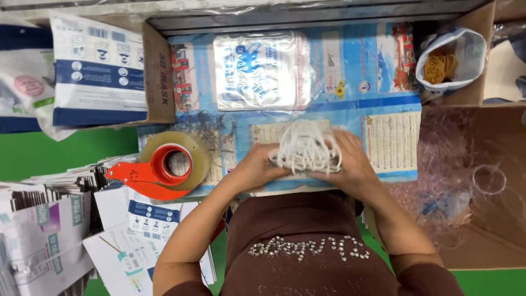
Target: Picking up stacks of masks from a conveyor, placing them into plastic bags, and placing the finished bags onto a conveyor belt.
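White mask stack (pixel 304 147) — between both hands' grip

Both bare forearms reach forward from the body and angle inward, elbows spread wide, so the hands meet at the middle. The left hand (pixel 253 167) is curled, fingers closed in a grasp. The right hand (pixel 350 161) is cupped opposite it, fingers bent, gripping too.

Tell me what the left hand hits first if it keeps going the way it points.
The left hand points toward the stack of white masks and already touches it; beyond lies the right hand. Depth unclear.
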